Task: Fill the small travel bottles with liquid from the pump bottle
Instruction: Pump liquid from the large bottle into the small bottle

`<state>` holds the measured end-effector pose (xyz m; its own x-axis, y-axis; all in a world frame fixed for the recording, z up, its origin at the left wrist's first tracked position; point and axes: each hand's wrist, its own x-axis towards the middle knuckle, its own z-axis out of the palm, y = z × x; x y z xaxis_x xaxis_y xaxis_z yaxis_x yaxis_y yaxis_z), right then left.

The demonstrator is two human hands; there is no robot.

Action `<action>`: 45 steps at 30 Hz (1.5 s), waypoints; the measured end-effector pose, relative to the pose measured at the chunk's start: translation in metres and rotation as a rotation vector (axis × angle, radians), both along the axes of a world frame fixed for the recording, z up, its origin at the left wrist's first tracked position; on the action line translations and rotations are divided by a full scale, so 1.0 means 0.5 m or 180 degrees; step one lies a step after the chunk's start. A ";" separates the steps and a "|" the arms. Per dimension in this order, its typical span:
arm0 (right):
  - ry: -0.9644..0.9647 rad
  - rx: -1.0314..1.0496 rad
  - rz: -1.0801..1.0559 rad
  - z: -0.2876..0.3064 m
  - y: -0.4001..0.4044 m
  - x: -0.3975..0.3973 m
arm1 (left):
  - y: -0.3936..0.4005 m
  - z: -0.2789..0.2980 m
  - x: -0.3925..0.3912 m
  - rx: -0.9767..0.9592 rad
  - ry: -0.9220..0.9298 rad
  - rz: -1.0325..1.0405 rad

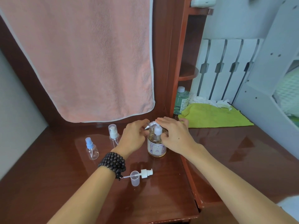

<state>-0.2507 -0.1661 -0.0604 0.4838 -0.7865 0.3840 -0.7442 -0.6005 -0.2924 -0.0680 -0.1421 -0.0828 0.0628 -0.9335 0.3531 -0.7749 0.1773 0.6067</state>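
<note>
Both hands at the pump bottle (156,145) on the table (161,191).
The left hand (132,138) curls its fingers round a small clear bottle (148,126), tilted under the spout. The right hand (174,133) lies flat, fingers straight, on the pump head. Two capped travel bottles (92,148) stand left.

Free room and obstacles. Bare wooden tabletop (48,183) lies open at near left and far right. Left of the pump bottle (156,145) stand a blue-capped spray bottle (91,148) and a capped pump travel bottle (113,134), well apart. A loose pump head (144,173) and clear cap (135,178) lie near centre. A green cloth (213,117) covers the far right; a pink towel (90,62) hangs behind.
</note>
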 end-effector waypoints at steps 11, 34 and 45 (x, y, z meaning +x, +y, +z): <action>0.0014 -0.0148 -0.0069 -0.008 0.006 0.006 | -0.004 -0.004 0.001 -0.0041 -0.0106 -0.0009; -0.0118 -0.0430 -0.0139 -0.039 0.009 0.014 | -0.006 -0.016 0.005 -0.0104 -0.0245 -0.0077; 0.0068 -0.0142 -0.0119 0.015 0.003 0.009 | -0.007 0.010 0.007 -0.0121 -0.0068 -0.0009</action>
